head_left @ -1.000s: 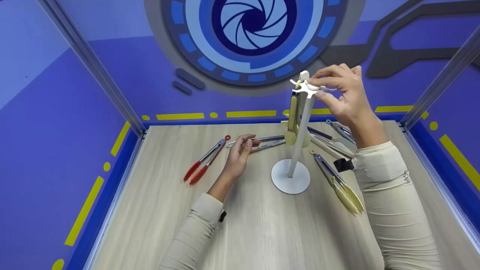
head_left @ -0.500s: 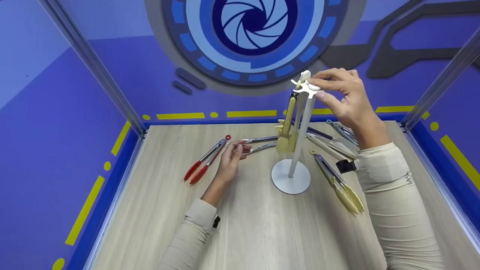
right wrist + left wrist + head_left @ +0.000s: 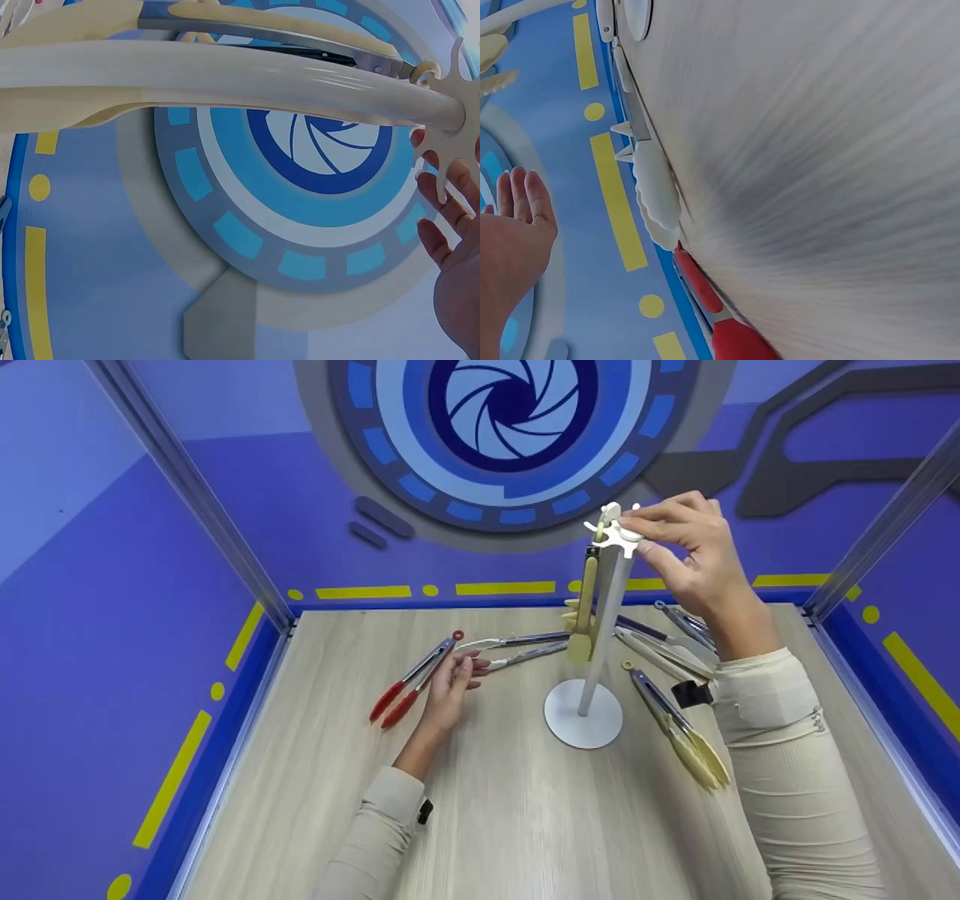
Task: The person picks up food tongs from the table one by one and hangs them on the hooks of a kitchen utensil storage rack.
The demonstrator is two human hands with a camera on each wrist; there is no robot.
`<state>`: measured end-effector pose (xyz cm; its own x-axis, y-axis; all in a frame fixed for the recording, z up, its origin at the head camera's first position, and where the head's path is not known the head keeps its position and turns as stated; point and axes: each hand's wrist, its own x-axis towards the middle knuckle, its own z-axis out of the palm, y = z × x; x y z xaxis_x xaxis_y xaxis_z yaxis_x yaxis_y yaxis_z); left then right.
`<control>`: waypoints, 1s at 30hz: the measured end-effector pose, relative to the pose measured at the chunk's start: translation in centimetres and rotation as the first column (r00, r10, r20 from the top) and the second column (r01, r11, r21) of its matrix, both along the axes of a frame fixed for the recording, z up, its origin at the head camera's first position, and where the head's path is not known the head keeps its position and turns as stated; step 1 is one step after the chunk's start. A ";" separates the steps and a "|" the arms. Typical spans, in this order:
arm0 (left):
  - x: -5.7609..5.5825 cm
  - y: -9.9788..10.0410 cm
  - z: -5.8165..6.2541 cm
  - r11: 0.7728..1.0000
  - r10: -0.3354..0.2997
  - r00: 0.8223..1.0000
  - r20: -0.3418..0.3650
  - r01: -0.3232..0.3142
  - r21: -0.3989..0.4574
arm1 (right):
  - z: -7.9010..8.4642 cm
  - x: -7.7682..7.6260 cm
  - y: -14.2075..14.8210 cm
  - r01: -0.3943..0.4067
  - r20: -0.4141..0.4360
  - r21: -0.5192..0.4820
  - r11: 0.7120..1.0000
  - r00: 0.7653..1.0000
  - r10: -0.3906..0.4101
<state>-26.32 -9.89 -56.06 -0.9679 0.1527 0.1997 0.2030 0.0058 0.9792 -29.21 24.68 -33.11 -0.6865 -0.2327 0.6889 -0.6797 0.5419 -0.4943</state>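
Observation:
My right hand [image 3: 694,551] pinches the round knob on top of a white utensil stand [image 3: 604,641], thumb on the near side. Pale yellow tongs [image 3: 587,600] hang from a hook on the stand's left side. The right wrist view shows the pole [image 3: 225,79] and the fingers by the hooks. My left hand [image 3: 450,686] holds nothing; its fingers are loosely bent in the air. Red-tipped tongs [image 3: 412,684] lie left of it. Behind it lie tongs with white heads [image 3: 656,187], whose far ends pass behind the hanging tongs.
The stand's round white base [image 3: 559,720] sits on the wooden table. Right of it lie another pair of pale yellow tongs [image 3: 679,727]. Several more tongs [image 3: 675,652] lie behind, partly hidden by the right forearm. Blue walls close the back and sides.
My left hand has drawn left and slightly nearer, away from the stand. The hanging tongs swung left, then back right. My right hand has stayed at the stand's top.

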 end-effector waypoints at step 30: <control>0.2 -2.2 -0.4 0.998 0.060 0.997 0.043 -0.061 0.022 | 1.8 2.1 -0.6 0.023 0.010 0.177 0.984 1.000 -0.025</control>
<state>-26.10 -12.08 -56.50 -0.9829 0.0892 0.1611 0.1612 -0.0057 0.9869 -27.10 24.08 -31.32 -0.7013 -0.3335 0.6301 -0.6599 0.6380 -0.3968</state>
